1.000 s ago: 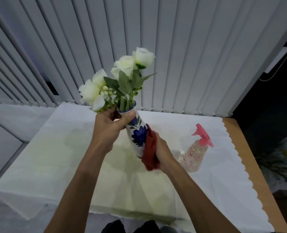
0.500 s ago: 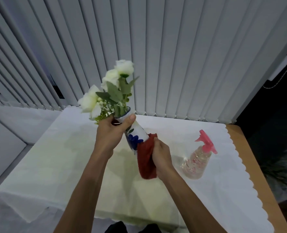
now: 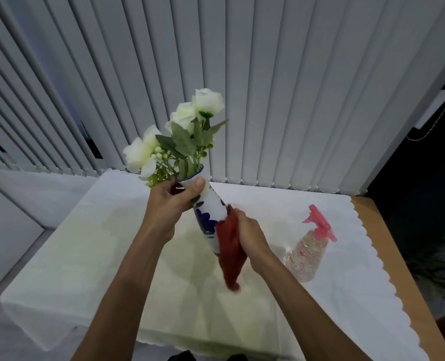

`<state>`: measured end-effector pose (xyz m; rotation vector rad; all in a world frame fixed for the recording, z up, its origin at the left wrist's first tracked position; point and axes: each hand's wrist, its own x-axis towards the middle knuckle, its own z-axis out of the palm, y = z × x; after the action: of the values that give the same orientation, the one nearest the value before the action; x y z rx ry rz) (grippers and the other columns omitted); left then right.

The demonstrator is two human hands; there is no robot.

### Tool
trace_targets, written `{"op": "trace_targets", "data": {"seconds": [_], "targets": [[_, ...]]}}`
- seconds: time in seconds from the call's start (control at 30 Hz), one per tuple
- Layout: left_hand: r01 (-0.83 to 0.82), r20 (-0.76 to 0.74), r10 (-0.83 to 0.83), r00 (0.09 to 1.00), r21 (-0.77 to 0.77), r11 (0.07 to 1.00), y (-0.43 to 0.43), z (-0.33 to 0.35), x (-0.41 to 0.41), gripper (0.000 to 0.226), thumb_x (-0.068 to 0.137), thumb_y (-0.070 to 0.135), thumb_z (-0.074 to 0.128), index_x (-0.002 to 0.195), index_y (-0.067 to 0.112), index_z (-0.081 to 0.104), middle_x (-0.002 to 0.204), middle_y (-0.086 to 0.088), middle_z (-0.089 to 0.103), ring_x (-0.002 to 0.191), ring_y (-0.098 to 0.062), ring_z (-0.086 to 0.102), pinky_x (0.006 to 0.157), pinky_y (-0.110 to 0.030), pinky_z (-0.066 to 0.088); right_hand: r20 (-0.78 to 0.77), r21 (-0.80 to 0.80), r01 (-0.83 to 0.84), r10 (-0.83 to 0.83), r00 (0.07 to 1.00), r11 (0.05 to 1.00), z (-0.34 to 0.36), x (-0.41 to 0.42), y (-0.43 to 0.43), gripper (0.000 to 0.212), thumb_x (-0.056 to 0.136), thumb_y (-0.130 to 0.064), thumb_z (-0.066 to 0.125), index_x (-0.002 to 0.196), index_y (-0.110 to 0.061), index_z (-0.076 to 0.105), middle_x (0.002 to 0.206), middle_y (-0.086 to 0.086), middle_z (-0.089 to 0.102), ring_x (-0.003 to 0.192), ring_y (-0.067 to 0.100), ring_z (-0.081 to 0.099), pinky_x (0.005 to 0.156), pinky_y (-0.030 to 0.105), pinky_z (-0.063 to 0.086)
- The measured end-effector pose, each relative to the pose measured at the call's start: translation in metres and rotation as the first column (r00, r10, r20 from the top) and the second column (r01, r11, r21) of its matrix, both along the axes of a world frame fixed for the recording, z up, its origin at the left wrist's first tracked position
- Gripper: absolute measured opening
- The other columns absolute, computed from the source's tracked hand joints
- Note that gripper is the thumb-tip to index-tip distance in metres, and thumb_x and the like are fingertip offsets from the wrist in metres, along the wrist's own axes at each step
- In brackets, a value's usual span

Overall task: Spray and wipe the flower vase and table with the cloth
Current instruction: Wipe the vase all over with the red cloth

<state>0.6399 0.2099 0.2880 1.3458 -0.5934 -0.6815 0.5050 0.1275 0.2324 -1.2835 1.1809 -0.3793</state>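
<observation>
- Pale vertical blinds [image 3: 268, 74] hang behind the table [image 3: 388, 243], with its white cloth cover.
- Left hand [image 3: 172, 201] is clamped round the neck of the tilted vase [image 3: 208, 217], lifted off the table.
- Right hand [image 3: 250, 238] presses the red cloth [image 3: 230, 254] against the vase's lower side.
- White flowers [image 3: 187, 126] lean away.
- Spray bottle [image 3: 310, 248] stands near, to the right.

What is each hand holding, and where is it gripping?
The left hand grips the vase near its rim. The right hand holds the red cloth bunched against the vase's lower body.
</observation>
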Motion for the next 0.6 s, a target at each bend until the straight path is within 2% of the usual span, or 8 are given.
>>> {"op": "trace_targets", "data": {"seconds": [0.07, 0.1, 0.17, 0.27, 0.33, 0.43, 0.5, 0.6], "targets": [[0.008, -0.009, -0.008, 1.0, -0.004, 1.0, 0.0, 0.0, 0.001, 0.032, 0.088, 0.011, 0.071, 0.12, 0.008, 0.068, 0.103, -0.001, 0.078, 0.087, -0.008, 0.076, 0.071, -0.025, 0.062, 0.073, 0.094, 0.156, -0.163, 0.984, 0.983, -0.008, 0.002, 0.001, 0.041, 0.092, -0.051, 0.052, 0.094, -0.023, 0.082, 0.1, 0.005, 0.083, 0.102, 0.03, 0.076, 0.1, 0.048, 0.058], [0.003, -0.023, -0.003, 1.0, -0.011, 1.0, 0.0, 0.0, 0.0, 0.034, 0.089, 0.012, 0.07, 0.122, 0.006, 0.068, 0.104, -0.002, 0.077, 0.087, -0.008, 0.076, 0.07, -0.024, 0.061, 0.088, 0.072, 0.221, -0.227, 0.97, 0.972, -0.005, 0.005, 0.004, 0.039, 0.095, -0.047, 0.051, 0.09, -0.022, 0.08, 0.098, 0.007, 0.082, 0.1, 0.031, 0.075, 0.1, 0.049, 0.058], [-0.026, -0.054, 0.025, 0.998, -0.024, 0.999, -0.001, 0.0, -0.003, 0.036, 0.089, 0.014, 0.071, 0.123, 0.004, 0.068, 0.105, -0.004, 0.076, 0.086, -0.008, 0.075, 0.069, -0.023, 0.06, 0.077, -0.074, 0.266, -0.26, 0.963, 0.961, 0.008, 0.009, 0.01, 0.041, 0.104, -0.042, 0.041, 0.088, -0.022, 0.074, 0.105, 0.01, 0.08, 0.106, 0.034, 0.072, 0.101, 0.049, 0.055], [-0.022, -0.011, 0.022, 1.0, -0.025, 0.999, -0.004, -0.002, -0.014, 0.029, 0.085, 0.015, 0.075, 0.114, 0.015, 0.074, 0.101, -0.002, 0.079, 0.088, -0.01, 0.075, 0.073, -0.024, 0.06, 0.05, -0.321, 0.15, -0.141, 0.989, 0.935, 0.029, 0.017, 0.016, 0.048, 0.112, -0.038, 0.032, 0.113, -0.021, 0.076, 0.123, 0.009, 0.077, 0.118, 0.034, 0.067, 0.105, 0.045, 0.05], [-0.017, 0.056, 0.017, 0.998, -0.007, 1.0, -0.006, -0.009, -0.026, 0.026, 0.082, 0.022, 0.079, 0.108, 0.022, 0.076, 0.102, 0.0, 0.081, 0.094, -0.012, 0.076, 0.08, -0.025, 0.06, 0.051, -0.41, 0.103, -0.089, 0.995, 0.906, 0.04, 0.024, 0.018, 0.049, 0.113, -0.038, 0.03, 0.12, -0.02, 0.074, 0.126, 0.008, 0.076, 0.119, 0.032, 0.067, 0.102, 0.043, 0.049], [-0.015, -0.038, 0.015, 0.999, 0.022, 1.0, -0.004, -0.014, -0.037, 0.035, 0.076, 0.036, 0.08, 0.108, 0.021, 0.078, 0.105, -0.002, 0.08, 0.105, -0.02, 0.075, 0.087, -0.034, 0.058, 0.034, -0.474, 0.091, -0.085, 0.996, 0.876, 0.046, 0.031, 0.017, 0.051, 0.113, -0.04, 0.029, 0.118, -0.023, 0.076, 0.118, 0.005, 0.079, 0.113, 0.031, 0.069, 0.097, 0.044, 0.052], [0.01, -0.095, -0.007, 0.995, 0.028, 1.0, -0.003, -0.014, -0.036, 0.031, 0.082, 0.029, 0.078, 0.112, 0.018, 0.077, 0.107, -0.004, 0.08, 0.106, -0.021, 0.075, 0.085, -0.034, 0.058, 0.03, -0.47, 0.086, -0.081, 0.996, 0.879, 0.044, 0.032, 0.013, 0.05, 0.113, -0.039, 0.029, 0.116, -0.022, 0.076, 0.116, 0.005, 0.079, 0.111, 0.031, 0.07, 0.097, 0.044, 0.053], [0.016, -0.058, -0.015, 0.998, 0.019, 1.0, -0.001, -0.01, -0.035, 0.03, 0.088, 0.017, 0.075, 0.118, 0.016, 0.074, 0.109, -0.004, 0.08, 0.099, -0.016, 0.076, 0.075, -0.03, 0.06, 0.041, -0.456, 0.103, -0.094, 0.995, 0.884, 0.048, 0.033, 0.009, 0.051, 0.114, -0.038, 0.029, 0.116, -0.018, 0.076, 0.116, 0.008, 0.078, 0.11, 0.03, 0.069, 0.094, 0.043, 0.053]]}}
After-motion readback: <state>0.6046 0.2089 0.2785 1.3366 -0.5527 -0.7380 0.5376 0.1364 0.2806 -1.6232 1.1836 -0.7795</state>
